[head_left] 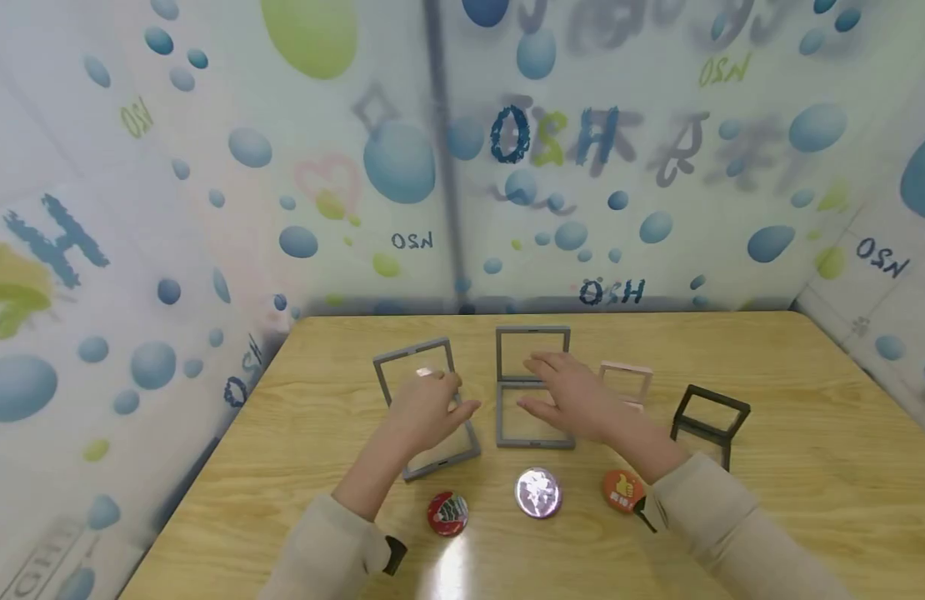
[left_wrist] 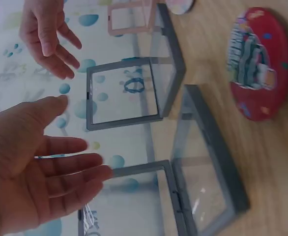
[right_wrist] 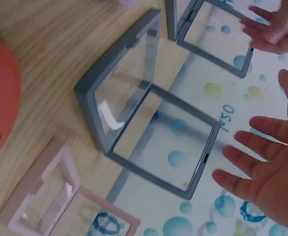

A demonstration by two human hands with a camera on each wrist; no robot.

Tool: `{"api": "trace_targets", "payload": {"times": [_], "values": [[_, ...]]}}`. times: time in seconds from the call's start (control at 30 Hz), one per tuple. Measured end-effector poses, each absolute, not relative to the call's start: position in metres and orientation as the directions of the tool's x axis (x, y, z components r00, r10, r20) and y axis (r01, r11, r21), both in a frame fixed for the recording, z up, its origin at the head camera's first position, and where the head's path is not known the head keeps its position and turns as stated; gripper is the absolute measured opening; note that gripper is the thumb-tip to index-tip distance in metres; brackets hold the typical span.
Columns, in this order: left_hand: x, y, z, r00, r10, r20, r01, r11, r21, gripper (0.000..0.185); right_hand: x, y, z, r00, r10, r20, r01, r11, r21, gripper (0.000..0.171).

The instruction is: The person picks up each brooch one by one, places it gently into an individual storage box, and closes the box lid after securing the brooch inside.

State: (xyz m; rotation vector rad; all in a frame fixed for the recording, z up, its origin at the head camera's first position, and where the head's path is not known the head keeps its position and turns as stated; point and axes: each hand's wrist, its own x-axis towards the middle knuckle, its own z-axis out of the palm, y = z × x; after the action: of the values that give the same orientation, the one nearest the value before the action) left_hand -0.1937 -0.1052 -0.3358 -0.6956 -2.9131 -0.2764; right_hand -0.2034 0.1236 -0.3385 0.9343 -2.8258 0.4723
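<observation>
My left hand (head_left: 432,408) hovers with straight fingers over the left grey hinged frame case (head_left: 402,360), which stands open. My right hand (head_left: 571,396) is spread flat above the middle grey frame case (head_left: 533,440), also open with its clear lid upright. In the left wrist view the left palm (left_wrist: 41,167) holds nothing and sits beside the left case (left_wrist: 213,157). In the right wrist view the right palm (right_wrist: 267,182) is bare next to the middle case's lid (right_wrist: 161,142). Whether either hand touches a case I cannot tell.
On the wooden table (head_left: 807,467), a pink frame case (head_left: 626,375) and a black one (head_left: 710,412) stand to the right. Three round badges lie in front: red (head_left: 447,512), silver (head_left: 538,492), orange (head_left: 622,490). Printed bubble walls (head_left: 657,208) close in three sides.
</observation>
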Motion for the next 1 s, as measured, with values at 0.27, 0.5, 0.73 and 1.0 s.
{"api": "trace_targets", "payload": {"times": [0.27,0.5,0.73,1.0], "values": [[-0.174,-0.139,-0.360,-0.890,0.450,-0.071,0.397,0.842,0.364,0.030,-0.193,0.101,-0.346,-0.747,-0.634,0.202,-0.665,0.713,-0.223,0.031],[-0.158,-0.160,-0.376,-0.826,0.507,-0.245,0.327,0.786,0.525,0.047,-0.180,0.081,-0.353,-0.739,-0.665,0.105,-0.658,0.681,-0.321,0.017],[-0.152,-0.160,-0.393,-0.801,0.547,-0.241,0.337,0.746,0.574,0.042,-0.168,0.057,-0.365,-0.737,-0.675,0.023,-0.622,0.665,-0.413,0.019],[-0.147,-0.157,-0.393,-0.808,0.542,-0.230,0.331,0.741,0.584,0.038,-0.156,0.033,-0.380,-0.726,-0.687,-0.046,-0.605,0.669,-0.432,0.030]]}}
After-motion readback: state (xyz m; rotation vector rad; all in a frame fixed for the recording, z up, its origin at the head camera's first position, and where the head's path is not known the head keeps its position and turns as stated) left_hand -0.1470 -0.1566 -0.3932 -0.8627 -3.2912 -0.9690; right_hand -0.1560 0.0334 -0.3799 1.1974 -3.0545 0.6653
